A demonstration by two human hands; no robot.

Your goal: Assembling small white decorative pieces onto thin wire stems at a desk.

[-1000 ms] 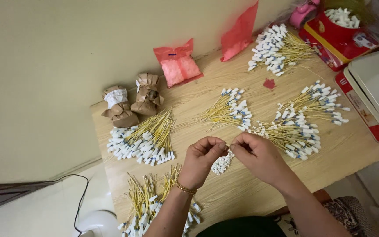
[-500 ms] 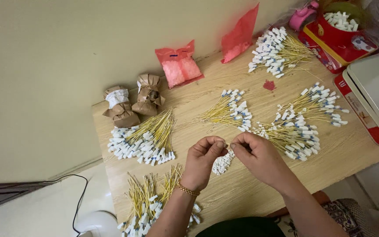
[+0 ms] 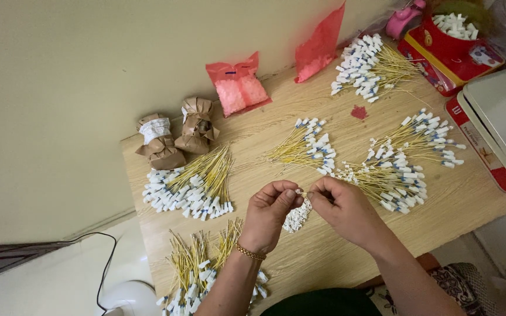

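Wooden table [image 3: 440, 222] carries several heaps of yellow wires with white connectors. I see left hand [image 3: 269, 213] and right hand [image 3: 341, 208] meeting near front edge, fingertips of both pinched shut on 1 small white connector [image 3: 303, 193]. Since 1 second ago hands barely shifted, pinch tighter together; I judge fitting underway. Small pile of loose white connectors [image 3: 296, 217] lies just below hands.

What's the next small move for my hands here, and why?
Probably press the small white piece fully together: left hand and right hand meet fingertip to fingertip around it above the white heap. Then likely set it on the nearest wire bundle.
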